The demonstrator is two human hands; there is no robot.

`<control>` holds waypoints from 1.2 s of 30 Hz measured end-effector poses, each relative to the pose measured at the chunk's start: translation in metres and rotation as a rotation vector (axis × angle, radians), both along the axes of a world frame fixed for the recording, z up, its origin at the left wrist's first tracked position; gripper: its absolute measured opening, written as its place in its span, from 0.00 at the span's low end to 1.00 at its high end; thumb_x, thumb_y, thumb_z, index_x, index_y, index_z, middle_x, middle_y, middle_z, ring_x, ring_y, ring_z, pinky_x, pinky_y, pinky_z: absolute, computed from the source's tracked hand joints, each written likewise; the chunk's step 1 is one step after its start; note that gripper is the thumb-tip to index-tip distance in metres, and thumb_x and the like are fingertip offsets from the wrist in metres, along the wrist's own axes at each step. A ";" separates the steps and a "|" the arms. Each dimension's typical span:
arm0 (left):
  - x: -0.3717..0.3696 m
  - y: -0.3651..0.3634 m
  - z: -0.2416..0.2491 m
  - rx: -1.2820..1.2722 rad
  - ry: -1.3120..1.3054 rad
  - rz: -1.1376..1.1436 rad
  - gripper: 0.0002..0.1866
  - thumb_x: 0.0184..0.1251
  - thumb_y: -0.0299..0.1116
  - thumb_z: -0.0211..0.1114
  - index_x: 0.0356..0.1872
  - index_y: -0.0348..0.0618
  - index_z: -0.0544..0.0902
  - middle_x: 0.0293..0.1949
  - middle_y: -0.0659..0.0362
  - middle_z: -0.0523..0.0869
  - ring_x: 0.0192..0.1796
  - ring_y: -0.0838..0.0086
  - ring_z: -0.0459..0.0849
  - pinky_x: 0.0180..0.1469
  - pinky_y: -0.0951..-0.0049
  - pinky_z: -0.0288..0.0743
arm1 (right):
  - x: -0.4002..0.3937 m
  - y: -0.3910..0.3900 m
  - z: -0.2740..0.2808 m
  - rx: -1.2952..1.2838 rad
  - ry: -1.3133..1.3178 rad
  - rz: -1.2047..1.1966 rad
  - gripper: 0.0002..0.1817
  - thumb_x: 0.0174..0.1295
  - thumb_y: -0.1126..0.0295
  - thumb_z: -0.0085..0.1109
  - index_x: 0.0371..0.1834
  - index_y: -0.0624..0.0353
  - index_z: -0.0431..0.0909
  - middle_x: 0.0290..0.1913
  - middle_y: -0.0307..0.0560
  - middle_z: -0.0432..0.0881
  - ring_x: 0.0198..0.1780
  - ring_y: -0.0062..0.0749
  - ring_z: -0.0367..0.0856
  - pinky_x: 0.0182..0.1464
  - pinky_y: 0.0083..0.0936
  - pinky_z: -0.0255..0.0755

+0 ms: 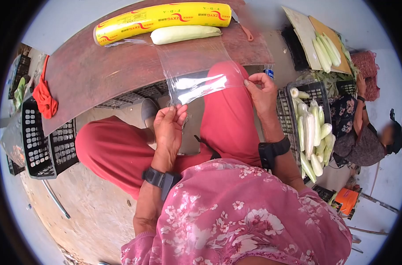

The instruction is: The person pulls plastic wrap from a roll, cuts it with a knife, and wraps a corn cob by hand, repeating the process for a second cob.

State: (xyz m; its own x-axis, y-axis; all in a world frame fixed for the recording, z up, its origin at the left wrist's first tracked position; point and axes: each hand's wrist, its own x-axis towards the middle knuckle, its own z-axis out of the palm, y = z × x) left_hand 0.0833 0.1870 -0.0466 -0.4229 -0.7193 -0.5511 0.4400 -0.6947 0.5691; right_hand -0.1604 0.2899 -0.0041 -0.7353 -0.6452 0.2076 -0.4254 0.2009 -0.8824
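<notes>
My left hand (169, 126) pinches the near left corner of a clear sheet of cling film (196, 66). My right hand (262, 92) grips the film's near right corner, so the sheet is stretched between both hands. The film runs back over the edge of a brown board (99, 70) to a yellow cling-film roll (163, 20). A pale green zucchini (185, 33) lies on the film just in front of the roll. Both wrists carry black bands.
A black crate (318, 92) with several pale zucchinis stands at my right. Another person (364, 132) sits beyond it. More zucchinis (326, 51) lie on boards at the back right. A black crate (39, 141) and a red cloth (44, 97) are at the left.
</notes>
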 end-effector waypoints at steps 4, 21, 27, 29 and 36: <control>0.000 0.000 -0.004 0.004 0.021 0.022 0.03 0.70 0.26 0.53 0.36 0.37 0.72 0.39 0.51 0.82 0.44 0.64 0.84 0.45 0.72 0.80 | 0.010 0.000 0.016 -0.024 0.087 0.043 0.06 0.51 0.83 0.60 0.31 0.61 0.79 0.37 0.42 0.77 0.37 0.25 0.78 0.39 0.20 0.72; 0.002 0.003 -0.003 -0.016 0.077 0.016 0.02 0.69 0.25 0.55 0.37 0.38 0.72 0.40 0.51 0.81 0.45 0.62 0.84 0.44 0.72 0.80 | -0.001 0.004 0.034 0.048 0.320 0.001 0.09 0.51 0.84 0.53 0.34 0.63 0.77 0.39 0.48 0.78 0.40 0.40 0.79 0.44 0.28 0.72; 0.011 0.000 -0.014 -0.060 0.082 -0.024 0.01 0.67 0.27 0.59 0.36 0.43 0.75 0.41 0.54 0.83 0.45 0.67 0.84 0.43 0.76 0.79 | -0.109 0.037 0.043 0.236 0.550 -0.150 0.11 0.53 0.75 0.57 0.40 0.59 0.76 0.42 0.51 0.78 0.45 0.45 0.78 0.47 0.37 0.70; 0.012 0.000 -0.009 -0.055 0.081 -0.043 0.01 0.68 0.27 0.57 0.36 0.42 0.75 0.40 0.55 0.83 0.45 0.69 0.84 0.44 0.77 0.79 | -0.161 0.048 0.037 0.379 0.588 -0.207 0.16 0.54 0.70 0.57 0.47 0.56 0.73 0.47 0.52 0.77 0.51 0.47 0.75 0.51 0.46 0.66; 0.009 0.003 0.010 -0.052 0.044 -0.026 0.02 0.68 0.27 0.57 0.37 0.41 0.74 0.40 0.58 0.83 0.42 0.74 0.83 0.44 0.80 0.77 | -0.305 0.089 0.030 0.850 0.660 -0.595 0.28 0.52 0.59 0.62 0.57 0.56 0.69 0.57 0.54 0.73 0.60 0.49 0.70 0.57 0.47 0.65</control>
